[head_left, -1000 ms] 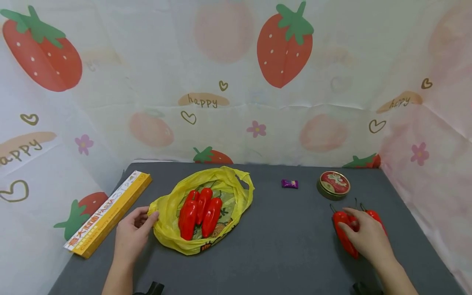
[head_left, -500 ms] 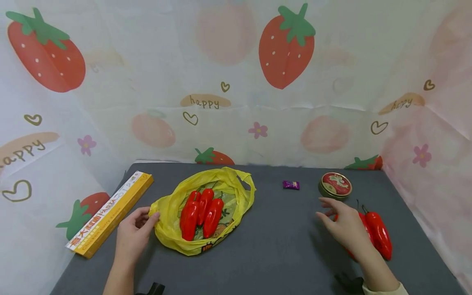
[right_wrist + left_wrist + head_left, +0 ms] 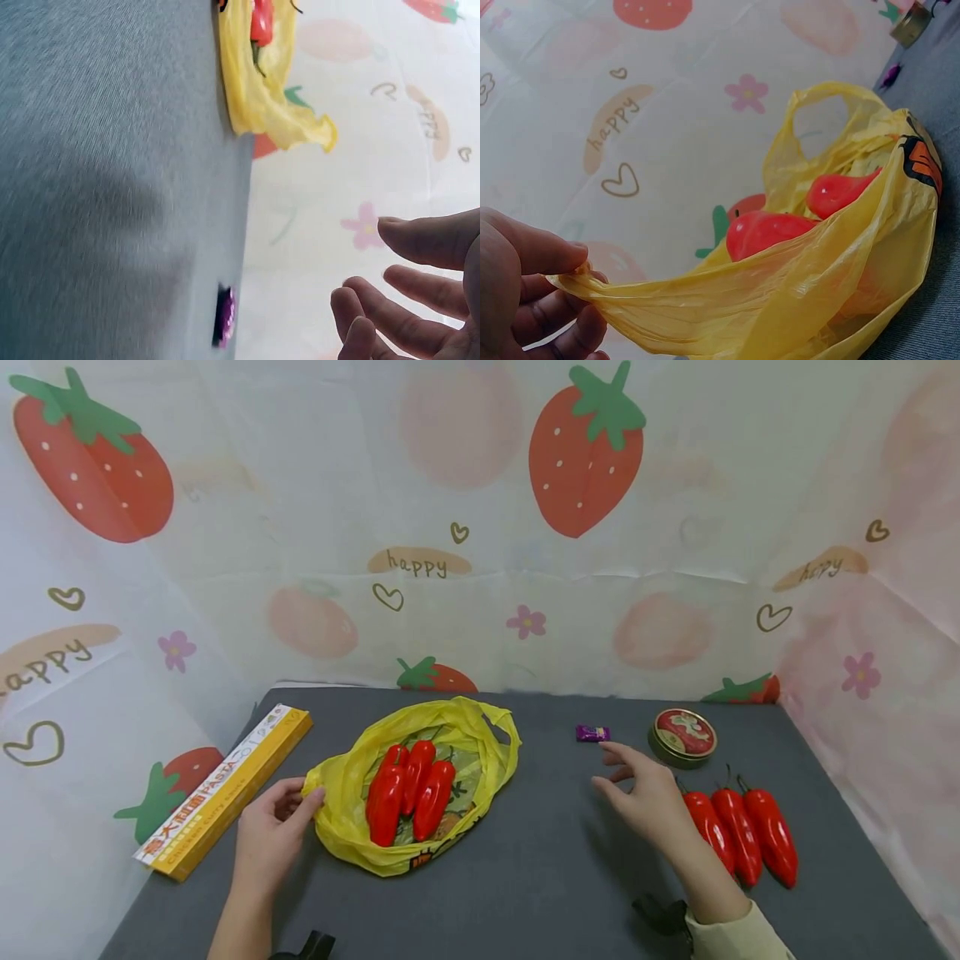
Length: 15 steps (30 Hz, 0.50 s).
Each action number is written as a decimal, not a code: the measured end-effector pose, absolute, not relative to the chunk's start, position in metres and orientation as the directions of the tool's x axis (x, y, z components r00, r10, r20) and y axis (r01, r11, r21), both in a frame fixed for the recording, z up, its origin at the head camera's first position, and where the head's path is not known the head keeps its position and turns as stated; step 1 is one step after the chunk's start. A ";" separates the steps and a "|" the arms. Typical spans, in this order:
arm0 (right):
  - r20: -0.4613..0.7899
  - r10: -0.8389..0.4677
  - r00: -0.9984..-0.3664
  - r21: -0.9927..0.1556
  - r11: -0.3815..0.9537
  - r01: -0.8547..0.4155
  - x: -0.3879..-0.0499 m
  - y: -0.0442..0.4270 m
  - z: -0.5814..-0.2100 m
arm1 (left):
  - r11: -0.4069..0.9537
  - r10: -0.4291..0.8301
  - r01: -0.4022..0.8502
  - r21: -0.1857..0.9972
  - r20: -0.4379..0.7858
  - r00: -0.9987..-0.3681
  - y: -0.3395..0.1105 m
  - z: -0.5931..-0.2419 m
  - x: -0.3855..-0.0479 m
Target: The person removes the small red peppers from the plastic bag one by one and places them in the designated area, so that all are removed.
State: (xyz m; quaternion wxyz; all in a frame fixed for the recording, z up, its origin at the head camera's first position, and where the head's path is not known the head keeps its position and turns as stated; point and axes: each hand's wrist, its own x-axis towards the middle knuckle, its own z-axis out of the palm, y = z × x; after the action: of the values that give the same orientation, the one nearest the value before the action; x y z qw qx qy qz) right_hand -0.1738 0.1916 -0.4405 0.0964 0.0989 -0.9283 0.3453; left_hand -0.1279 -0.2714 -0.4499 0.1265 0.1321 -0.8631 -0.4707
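My left hand [image 3: 272,835] pinches the left edge of a yellow plastic bag [image 3: 337,827] between thumb and fingers; the left wrist view shows the bag's edge [image 3: 667,300] stretched from the fingertips. Several red peppers [image 3: 386,806] lie inside the open bag. My right hand [image 3: 648,793] is in the air over the table, fingers parted and holding nothing, just below a small purple packet [image 3: 592,733]. In the right wrist view the fingers [image 3: 405,315] are apart, with the packet [image 3: 227,317] lower left of them.
Three red peppers [image 3: 742,835] lie side by side on the right of the grey table [image 3: 525,893]. A round tin with a red lid [image 3: 684,732] stands behind them. A long yellow-and-white pasta box [image 3: 225,793] lies at the left. Behind stands a strawberry-print cloth [image 3: 480,527].
My right hand has moved left from the peppers at the right, leaving three of them uncovered. My left hand has stayed on the bag's edge.
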 end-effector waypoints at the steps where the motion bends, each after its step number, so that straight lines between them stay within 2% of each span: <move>1: 0.242 -0.119 -0.963 -0.629 0.736 -0.249 -0.175 0.188 -0.440 | 0.522 -0.347 -0.107 0.846 0.097 -0.933 -0.271 -0.450 -0.128; 15: 0.206 -0.141 -0.968 -0.715 0.654 -0.247 -0.189 0.143 -0.436 | 0.504 -0.357 -0.117 0.856 0.083 -0.930 -0.270 -0.450 -0.128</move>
State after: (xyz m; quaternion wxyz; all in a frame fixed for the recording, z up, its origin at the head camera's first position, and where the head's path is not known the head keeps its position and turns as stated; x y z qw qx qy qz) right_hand -0.1886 0.1431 -0.4363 0.0662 0.1070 -0.9070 0.4018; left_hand -0.1277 -0.2696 -0.4505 0.1256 0.1383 -0.8580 -0.4784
